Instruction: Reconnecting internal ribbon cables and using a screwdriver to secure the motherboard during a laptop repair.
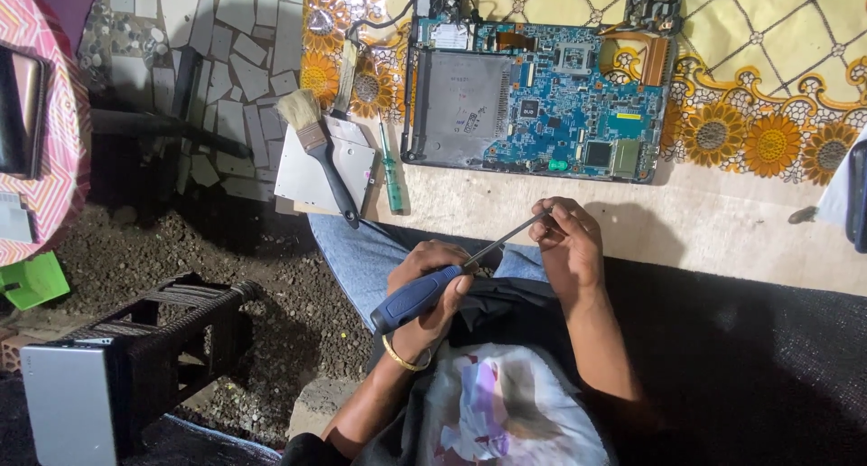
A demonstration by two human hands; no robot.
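My left hand (432, 284) grips the blue and black handle of a screwdriver (417, 296) above my lap. The thin metal shaft slants up to the right, and the fingertips of my right hand (567, 242) pinch its tip. Both hands hover just in front of the near edge of the table (722, 231). Beyond them an opened laptop base with a blue circuit board (542, 100) and a grey metal cover lies flat on the table.
A paint brush (318, 150) rests on a flat silver drive (357, 163) at the table's left corner, next to a small green screwdriver (392, 175). A floral cloth (768, 87) covers the far table. A dark stool (172, 340) and silver box (68, 403) stand lower left.
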